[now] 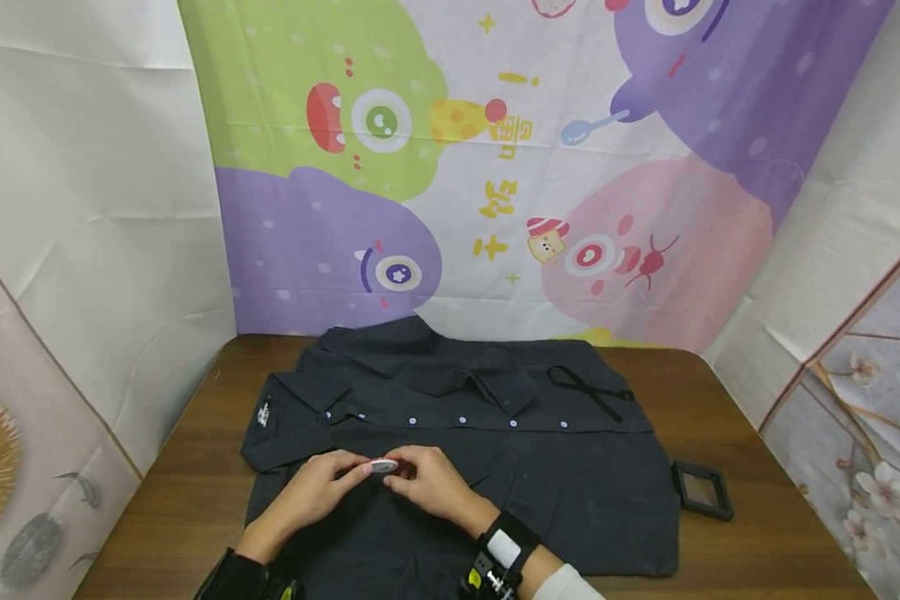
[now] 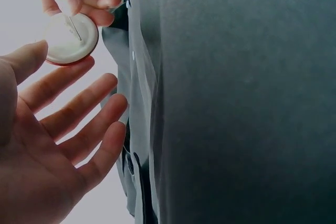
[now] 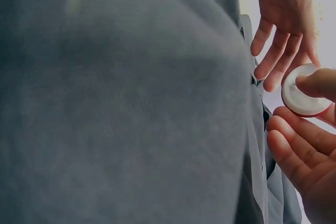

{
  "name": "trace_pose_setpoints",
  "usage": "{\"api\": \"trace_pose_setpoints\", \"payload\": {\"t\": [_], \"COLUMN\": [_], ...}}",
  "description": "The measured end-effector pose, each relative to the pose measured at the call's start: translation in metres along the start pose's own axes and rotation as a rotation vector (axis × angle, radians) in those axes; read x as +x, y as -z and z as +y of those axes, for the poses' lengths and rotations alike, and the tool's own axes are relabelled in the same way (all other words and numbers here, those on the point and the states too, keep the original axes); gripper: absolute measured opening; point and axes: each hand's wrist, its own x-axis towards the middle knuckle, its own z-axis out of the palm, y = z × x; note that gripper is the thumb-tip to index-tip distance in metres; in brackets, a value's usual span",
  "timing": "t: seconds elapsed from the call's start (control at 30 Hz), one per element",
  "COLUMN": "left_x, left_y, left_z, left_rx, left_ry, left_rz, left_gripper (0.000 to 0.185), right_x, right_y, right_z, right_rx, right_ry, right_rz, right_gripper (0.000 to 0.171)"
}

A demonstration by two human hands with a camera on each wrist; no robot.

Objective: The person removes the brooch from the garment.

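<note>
A round pin-back badge, white-backed with a red rim, is held between both hands above a dark button-up shirt. My left hand pinches its edge between thumb and forefinger, the other fingers loosely spread. From the other side my right hand grips it, the thumb pressing on the back. In the left wrist view a thin pin needle stands out across the badge's back. The shirt lies spread sideways, with a row of pale buttons along its placket.
A small black square frame lies on the wooden table right of the shirt. A black ribbon loop rests on the shirt's upper right. Behind the table hangs a cartoon-printed cloth, with pale panels at both sides.
</note>
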Motion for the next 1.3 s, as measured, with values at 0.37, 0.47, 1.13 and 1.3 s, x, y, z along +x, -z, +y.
{"api": "trace_pose_setpoints", "payload": {"t": [0.37, 0.47, 1.13, 1.3], "left_x": [0.0011, 0.0015, 0.0017, 0.0021], "left_y": [-0.0020, -0.0024, 0.0027, 0.0031], "left_z": [-0.0056, -0.0059, -0.0004, -0.0016], "left_rx": [-0.024, -0.037, -0.065, -0.056], "left_ry": [-0.068, -0.082, -0.051, -0.084], "left_rz": [0.061, 0.068, 0.063, 0.058], "left_gripper": [0.022, 0.022, 0.021, 0.022], "right_x": [-0.0006, -0.0005, -0.0004, -0.0010], "right_y": [0.0007, 0.0007, -0.0017, -0.0016], "right_z": [-0.0012, -0.0012, 0.0000, 0.0008], "right_rx": [0.045, 0.053, 0.079, 0.075], "right_ry": [0.021, 0.016, 0.012, 0.018], "right_rz": [0.047, 0.042, 0.075, 0.088], "right_gripper": [0.017, 0.017, 0.016, 0.018]}}
